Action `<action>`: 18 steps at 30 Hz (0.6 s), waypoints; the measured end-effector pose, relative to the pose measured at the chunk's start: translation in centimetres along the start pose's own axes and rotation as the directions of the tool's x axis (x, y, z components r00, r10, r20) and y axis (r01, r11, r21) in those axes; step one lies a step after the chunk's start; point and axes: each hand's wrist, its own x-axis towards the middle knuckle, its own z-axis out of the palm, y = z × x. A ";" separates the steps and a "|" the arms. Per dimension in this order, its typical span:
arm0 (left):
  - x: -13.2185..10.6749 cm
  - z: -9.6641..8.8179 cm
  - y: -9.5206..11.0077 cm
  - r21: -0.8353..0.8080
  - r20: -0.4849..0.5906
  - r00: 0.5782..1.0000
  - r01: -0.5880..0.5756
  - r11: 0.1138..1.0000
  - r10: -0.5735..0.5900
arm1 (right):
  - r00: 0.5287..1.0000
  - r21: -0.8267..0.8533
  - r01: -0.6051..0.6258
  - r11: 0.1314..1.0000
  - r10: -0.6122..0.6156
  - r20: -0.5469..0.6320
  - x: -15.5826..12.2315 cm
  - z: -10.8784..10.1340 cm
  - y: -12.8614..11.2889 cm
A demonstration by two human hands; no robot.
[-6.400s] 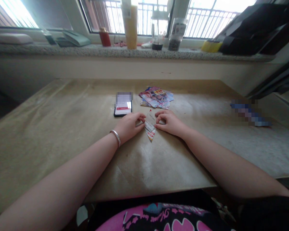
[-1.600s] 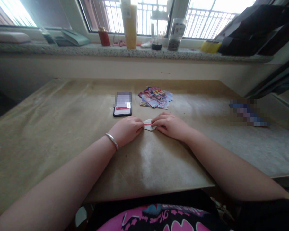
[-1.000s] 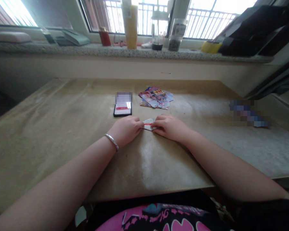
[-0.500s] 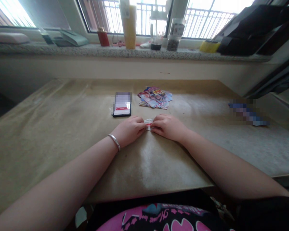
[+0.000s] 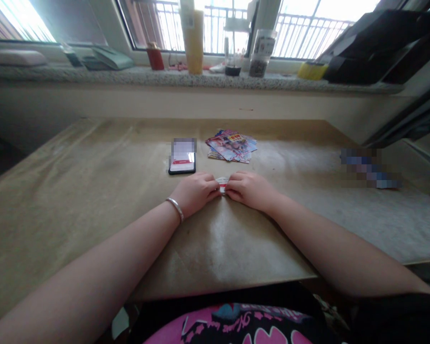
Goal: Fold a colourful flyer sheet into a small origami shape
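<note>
A small folded piece of white and red printed paper (image 5: 222, 183) lies on the tan table (image 5: 93, 191), mostly hidden between my two hands. My left hand (image 5: 195, 192), with a silver bracelet at the wrist, has its fingers curled and pinches the paper's left side. My right hand (image 5: 250, 190) is closed on the right side, its fingertips meeting those of the left. Both hands rest on the table top.
A phone (image 5: 182, 161) lies just beyond my left hand. A loose pile of colourful printed sheets (image 5: 231, 145) sits behind my right hand. A blurred blue object (image 5: 370, 168) lies far right. The windowsill (image 5: 186, 79) holds bottles, jars and a dark case.
The paper was a long pointed shape 6.4 s ago and is folded much smaller now. Over the last second my hands have drawn closer together, covering more of it.
</note>
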 end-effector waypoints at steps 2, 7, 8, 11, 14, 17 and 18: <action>0.0 0.0 0.1 0.011 -0.017 1.000 -0.008 1.000 0.008 | 1.000 0.019 -0.022 1.000 0.023 -0.011 0.0 0.0 -0.1; -0.1 -0.2 0.4 0.034 -0.012 1.000 0.013 0.999 -0.013 | 0.996 0.089 -0.071 0.993 0.075 -0.042 0.1 0.2 -0.3; -0.1 -0.2 0.5 0.029 -0.010 1.000 0.021 0.999 -0.021 | 0.996 0.102 -0.073 0.992 0.078 -0.045 0.1 0.2 -0.3; 0.0 -0.1 0.5 0.013 -0.008 0.999 0.042 0.999 -0.041 | 0.995 0.132 -0.073 0.988 0.081 -0.052 0.1 0.3 -0.4; 0.0 0.0 0.4 0.011 -0.005 0.999 0.043 0.999 -0.043 | 0.994 0.166 -0.090 0.982 0.100 -0.051 0.1 0.4 -0.4; 0.1 -0.1 0.4 0.006 0.001 0.999 0.034 0.999 -0.034 | 0.988 0.240 -0.136 0.961 0.151 -0.044 0.1 0.5 -0.3; 0.1 -0.1 0.4 0.001 0.004 0.999 0.035 0.999 -0.035 | 0.985 0.270 -0.152 0.951 0.168 -0.040 0.2 0.6 -0.3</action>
